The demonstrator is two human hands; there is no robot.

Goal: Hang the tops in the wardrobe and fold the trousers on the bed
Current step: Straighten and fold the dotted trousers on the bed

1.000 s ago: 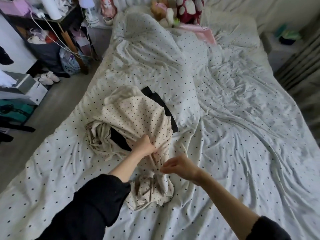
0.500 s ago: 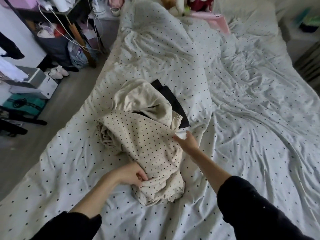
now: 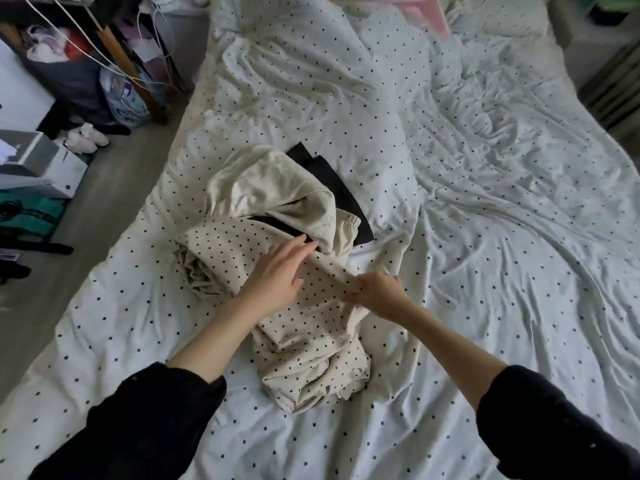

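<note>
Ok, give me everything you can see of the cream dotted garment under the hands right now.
The cream dotted garment is soft, thin-looking fabric with small dark dots, lying crumpled and bunched on the bed, not yet folded flat. Its near end is a rumpled wad; its left edge is rolled in folds. The left hand rests on it with straight fingers, and the right hand pinches a raised ridge of the cloth. Its far edge meets a plain cream garment and a black garment.
</note>
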